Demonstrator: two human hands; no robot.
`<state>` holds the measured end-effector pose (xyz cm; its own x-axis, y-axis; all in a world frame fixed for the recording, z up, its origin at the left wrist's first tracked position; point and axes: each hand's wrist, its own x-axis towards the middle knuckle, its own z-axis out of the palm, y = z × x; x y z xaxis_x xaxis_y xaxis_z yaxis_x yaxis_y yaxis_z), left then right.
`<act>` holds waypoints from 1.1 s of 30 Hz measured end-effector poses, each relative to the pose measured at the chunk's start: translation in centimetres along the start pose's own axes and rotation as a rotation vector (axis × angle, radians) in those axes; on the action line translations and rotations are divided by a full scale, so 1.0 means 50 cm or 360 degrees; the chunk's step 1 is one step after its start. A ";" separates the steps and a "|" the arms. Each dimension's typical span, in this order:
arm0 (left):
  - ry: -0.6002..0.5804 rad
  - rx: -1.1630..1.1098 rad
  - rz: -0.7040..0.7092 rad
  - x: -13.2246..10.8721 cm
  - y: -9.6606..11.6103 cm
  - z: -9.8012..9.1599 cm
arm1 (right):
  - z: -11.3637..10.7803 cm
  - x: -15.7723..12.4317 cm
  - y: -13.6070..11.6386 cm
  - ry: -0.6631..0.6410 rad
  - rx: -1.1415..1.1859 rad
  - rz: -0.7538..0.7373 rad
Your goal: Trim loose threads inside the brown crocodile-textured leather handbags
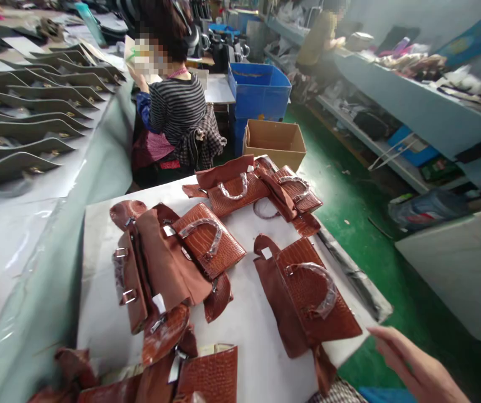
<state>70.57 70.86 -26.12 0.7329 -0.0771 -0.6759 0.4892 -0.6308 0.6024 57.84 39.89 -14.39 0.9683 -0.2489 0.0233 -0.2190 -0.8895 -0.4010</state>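
My right hand (412,361) is at the lower right, over the green floor just past the table's edge. Its fingers stretch out to the left, and I see nothing held in it. Closest to the fingertips is a brown crocodile-pattern handbag (324,322) with a plastic-wrapped handle, lying on the white table (248,336). Left of it lie another such handbag (206,238) and one standing partly open (156,263). Farther back on the table are more handbags (236,193). At the bottom edge, another bag (209,375) is cut off by the frame. My left hand does not show.
A person in a striped top (179,106) sits beyond the table. Near them stand a blue bin (261,92) and a cardboard box (274,134). Grey-green panels (26,131) line the left table. Another person (318,39) is at the cluttered right-hand bench (412,103).
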 end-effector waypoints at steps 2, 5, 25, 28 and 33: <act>0.0019 -0.0074 0.0044 -0.005 0.040 0.037 | -0.006 0.125 -0.017 0.0065 -0.0033 -0.0094; 0.0097 -0.0239 0.0130 0.018 0.110 0.077 | 0.037 0.271 -0.061 0.0062 -0.0250 -0.0346; -0.0019 -0.1103 0.0483 -0.151 0.204 0.090 | 0.002 0.199 -0.033 -0.0824 0.0591 -0.0369; 0.0002 -0.1017 0.0405 -0.298 0.169 0.023 | -0.025 0.065 -0.067 -0.0990 0.1070 -0.0365; 0.0287 -0.0056 0.0361 -0.527 0.112 -0.026 | -0.003 -0.156 -0.143 -0.1116 0.1375 -0.0392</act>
<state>54.62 70.35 -4.37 0.8961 -0.0729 -0.4378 0.3168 -0.5856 0.7461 51.82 48.14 -11.56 0.8870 0.4065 -0.2191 -0.1200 -0.2553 -0.9594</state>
